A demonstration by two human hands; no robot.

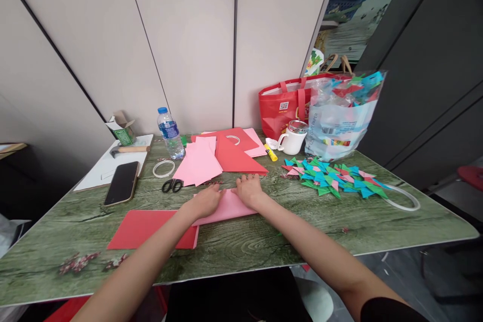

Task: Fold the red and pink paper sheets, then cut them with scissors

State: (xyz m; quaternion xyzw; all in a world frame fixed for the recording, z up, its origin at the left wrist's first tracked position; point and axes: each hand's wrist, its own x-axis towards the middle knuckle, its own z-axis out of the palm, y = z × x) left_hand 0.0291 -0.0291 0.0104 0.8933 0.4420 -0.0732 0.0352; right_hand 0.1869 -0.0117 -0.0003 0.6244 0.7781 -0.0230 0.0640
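A pink sheet of paper (230,205) lies folded on the table in front of me, its folded side toward me. My left hand (206,201) is closed at the sheet's left part, fingers bent and thumb toward the middle. On the right part rests my right hand (249,192), palm down, fingers stretched past the far edge and a little apart. The two thumbs come close together on the paper. Partly behind my left forearm is a stack of red paper (145,229). Black-handled scissors (172,185) lie beyond my left hand, by loose pink sheets (198,163).
Red sheets (239,156), a water bottle (170,133), tape roll (163,168), phone (121,183) and hammer (130,149) lie around. Rightward are a glue stick (270,153), white mug (294,140), folded paper pieces (332,177), white ring (409,205), plastic bag (335,128) and red bag (273,115).
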